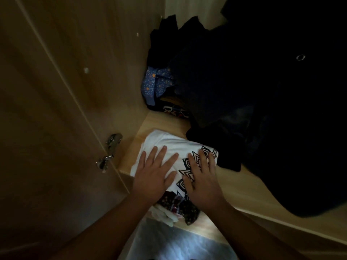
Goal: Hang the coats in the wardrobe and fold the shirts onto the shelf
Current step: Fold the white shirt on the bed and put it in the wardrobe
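A folded white shirt [169, 145] with a black printed pattern lies on the wooden wardrobe shelf [242, 186], on top of a dark patterned garment [180, 205]. My left hand [152, 175] lies flat on the shirt's left half, fingers straight. My right hand [203, 179] presses flat on the printed part beside it. Dark coats [262, 91] hang at the right, their hems reaching the shelf.
The open wardrobe door [47, 109] with metal hinges [110, 149] stands at the left. A blue floral garment [155, 83] and other dark clothes hang at the back. Below the shelf edge the lit floor [174, 244] shows.
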`<state>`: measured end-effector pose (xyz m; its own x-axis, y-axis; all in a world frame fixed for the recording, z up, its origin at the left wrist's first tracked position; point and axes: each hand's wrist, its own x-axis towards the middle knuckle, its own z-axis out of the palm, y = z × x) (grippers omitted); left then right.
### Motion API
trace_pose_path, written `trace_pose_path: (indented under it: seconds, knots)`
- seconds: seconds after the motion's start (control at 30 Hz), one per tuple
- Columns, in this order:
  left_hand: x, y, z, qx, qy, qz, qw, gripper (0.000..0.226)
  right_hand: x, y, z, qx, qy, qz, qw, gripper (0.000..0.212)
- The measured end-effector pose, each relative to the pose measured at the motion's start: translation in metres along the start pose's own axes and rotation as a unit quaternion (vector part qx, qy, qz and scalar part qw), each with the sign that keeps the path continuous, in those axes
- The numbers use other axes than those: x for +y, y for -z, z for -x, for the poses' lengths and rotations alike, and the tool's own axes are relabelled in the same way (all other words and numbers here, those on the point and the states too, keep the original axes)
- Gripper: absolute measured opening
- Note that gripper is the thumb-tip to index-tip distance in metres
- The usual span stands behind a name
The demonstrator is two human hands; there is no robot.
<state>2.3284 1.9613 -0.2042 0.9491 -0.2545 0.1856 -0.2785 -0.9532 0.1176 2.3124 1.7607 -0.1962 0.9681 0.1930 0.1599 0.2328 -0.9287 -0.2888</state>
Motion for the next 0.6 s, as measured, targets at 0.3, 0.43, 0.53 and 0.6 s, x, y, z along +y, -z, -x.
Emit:
trace_pose_path:
  seconds: [0.3, 0.43, 0.53, 0.6]
  knots:
    - [-0.047, 0.006, -0.032, -0.017, 0.049, -0.025, 0.998, 0.054, -0.031, -0.021, -0.07, -0.05, 0.002, 0.013, 0.999, 0.067]
    - [-0.052, 0.002, -0.045, -0.025, 0.032, -0.023, 0.999, 0.054, -0.019, -0.019, -0.08, -0.046, 0.001, -0.009, 0.999, 0.065]
    - [-0.057, -0.002, -0.049, -0.028, 0.026, -0.025, 0.999, 0.055, -0.02, -0.022, -0.078, -0.031, -0.005, -0.03, 0.999, 0.064]
    - [-0.056, -0.005, -0.048, -0.019, 0.023, -0.023, 0.999, 0.054, -0.019, -0.025, -0.076, -0.022, -0.008, -0.03, 0.999, 0.065]
